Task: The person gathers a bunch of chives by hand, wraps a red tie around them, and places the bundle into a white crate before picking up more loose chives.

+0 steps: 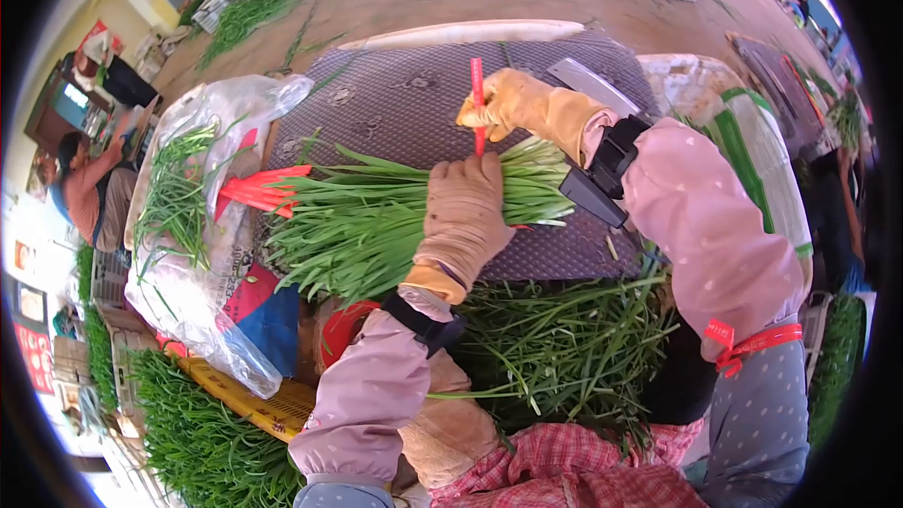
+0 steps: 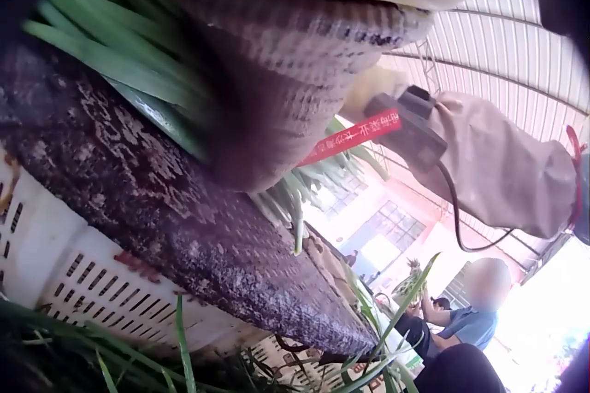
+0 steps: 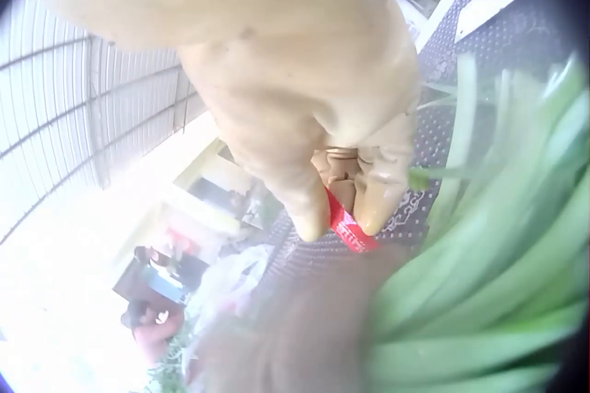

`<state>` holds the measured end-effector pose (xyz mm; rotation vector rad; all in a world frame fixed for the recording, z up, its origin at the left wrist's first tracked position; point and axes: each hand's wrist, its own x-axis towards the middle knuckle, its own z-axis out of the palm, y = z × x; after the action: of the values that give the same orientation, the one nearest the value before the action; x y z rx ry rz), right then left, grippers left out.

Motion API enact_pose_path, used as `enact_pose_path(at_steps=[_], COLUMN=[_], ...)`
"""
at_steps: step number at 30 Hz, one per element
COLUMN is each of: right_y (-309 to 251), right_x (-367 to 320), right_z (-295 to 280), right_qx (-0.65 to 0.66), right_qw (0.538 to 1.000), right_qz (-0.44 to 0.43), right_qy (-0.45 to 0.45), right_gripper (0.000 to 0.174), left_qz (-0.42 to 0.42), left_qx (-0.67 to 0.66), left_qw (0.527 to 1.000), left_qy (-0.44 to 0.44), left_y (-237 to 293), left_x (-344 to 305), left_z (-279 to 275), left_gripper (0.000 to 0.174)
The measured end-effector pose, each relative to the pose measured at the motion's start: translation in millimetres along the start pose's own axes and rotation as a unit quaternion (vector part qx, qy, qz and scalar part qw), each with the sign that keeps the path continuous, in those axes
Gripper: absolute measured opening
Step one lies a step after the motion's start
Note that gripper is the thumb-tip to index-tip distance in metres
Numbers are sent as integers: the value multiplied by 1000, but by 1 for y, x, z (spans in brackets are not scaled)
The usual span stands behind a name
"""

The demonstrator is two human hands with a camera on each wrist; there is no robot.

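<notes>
A bundle of long green chives (image 1: pixel 362 216) lies across a purple patterned mat (image 1: pixel 395 99), pale stem ends to the right. My gloved left hand (image 1: pixel 466 212) grips the bundle near its stem end, its fingers over the top. Just above it, my right hand (image 1: pixel 536 111), in a yellowish glove, pinches a printed red strip (image 1: pixel 478 80) between thumb and fingers. The strip stands upright from the bundle beside the left fingertips, and a bit of red shows at the near side. In the right wrist view, the strip (image 3: pixel 348 227) passes between the pinching fingertips.
More red strips (image 1: pixel 263 190) lie by the leaf tips, next to a clear plastic bag (image 1: pixel 179 320) with loose greens. A flat metal piece (image 1: pixel 593 85) rests at the mat's far right. Loose chives (image 1: pixel 574 339) lie below the mat; a yellow basket (image 1: pixel 254 400) is at lower left.
</notes>
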<state>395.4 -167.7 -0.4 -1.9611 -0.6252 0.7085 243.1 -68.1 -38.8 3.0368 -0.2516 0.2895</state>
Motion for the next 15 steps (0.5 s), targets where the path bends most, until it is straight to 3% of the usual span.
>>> enact_pose_path(at_steps=[2,4,5,6,7,9,10,12,13,15], right_y=[-12,-24,-24,-21,-16,0,15,40,47,49], right_x=[-36,-72,-92,-110,-127,-156,-161,-164,-168,-167], right_z=[-5,-5,1,4,4,12,13,14,20,26], right_qx=[-4,-179,-321,-319,-386,-488,-486,-513,-452,-457], right_qw=[1000,983,942,942,913,849,849,809,828,820], right_qz=[1,3,-28,-18,-58,-111,-110,-153,-163,-170], right_qy=[21,32,97,103,121,172,173,243,290,299], right_gripper=[27,31,28,28,26,20,20,21,18,17], left_qz=[16,27,44,61,60,70,71,65,42,16], left_qx=[-19,-20,-37,-55,-57,-26,10,9,-9,-27], left_qw=[1000,999,998,995,991,994,997,997,999,999], left_qy=[5,-21,-35,-49,-106,-74,-42,-36,0,31], left_y=[3,21,30,40,50,64,70,74,73,76], left_x=[-3,-8,-9,-11,-8,-12,-15,-17,-18,-26], left_z=[-1,-17,-24,-30,-35,-17,-7,3,9,11], left_gripper=[79,76,75,74,76,79,82,88,94,101])
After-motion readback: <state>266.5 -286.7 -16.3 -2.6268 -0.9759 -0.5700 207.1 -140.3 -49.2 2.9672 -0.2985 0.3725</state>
